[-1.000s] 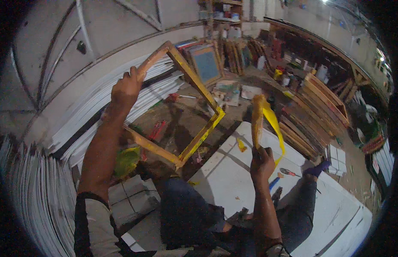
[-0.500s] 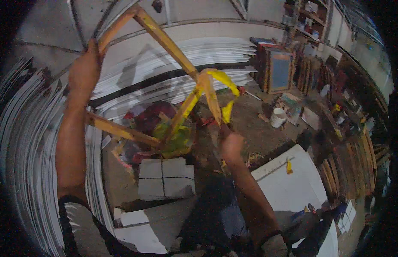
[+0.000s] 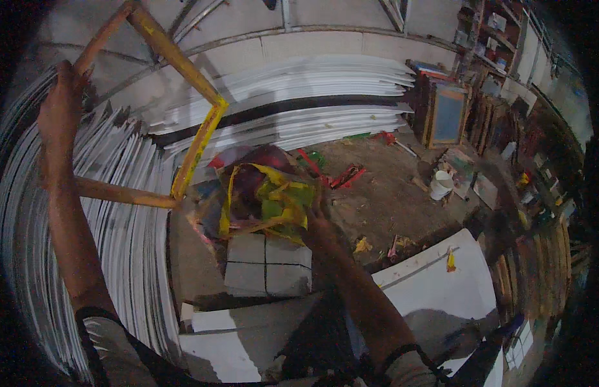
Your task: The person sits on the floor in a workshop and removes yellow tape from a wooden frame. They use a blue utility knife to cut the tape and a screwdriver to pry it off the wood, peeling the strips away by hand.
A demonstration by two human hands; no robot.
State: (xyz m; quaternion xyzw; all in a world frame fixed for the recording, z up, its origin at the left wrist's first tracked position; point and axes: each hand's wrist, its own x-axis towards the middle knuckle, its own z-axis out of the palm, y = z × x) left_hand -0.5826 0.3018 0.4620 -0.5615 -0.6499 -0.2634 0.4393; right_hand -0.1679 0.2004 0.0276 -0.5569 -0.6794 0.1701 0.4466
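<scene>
A wooden frame [image 3: 177, 55] with yellow strips or stains along its bars is raised at the upper left. My left hand [image 3: 62, 106] is closed around its left side. My right hand [image 3: 319, 226] is lower, over a heap of plastic and scraps [image 3: 254, 158] on the floor. A looped yellow strip [image 3: 229, 203] hangs at its fingers, which look closed on it, though they are dark and blurred. Some yellow pieces [image 3: 286, 200] lie in the heap by the hand.
White sheets [image 3: 351, 77] are stacked along the back wall, and more sheets [image 3: 119, 258] stand at left. A tied grey bundle [image 3: 248, 267] sits below the heap. A white bucket [image 3: 441, 185] and framed screens [image 3: 448, 116] are at right. A white panel [image 3: 441, 277] lies nearer.
The yellow strip came away from the frame's corner. My right hand moved down and left to the heap, while my left hand carried the frame leftward. The view shifted too.
</scene>
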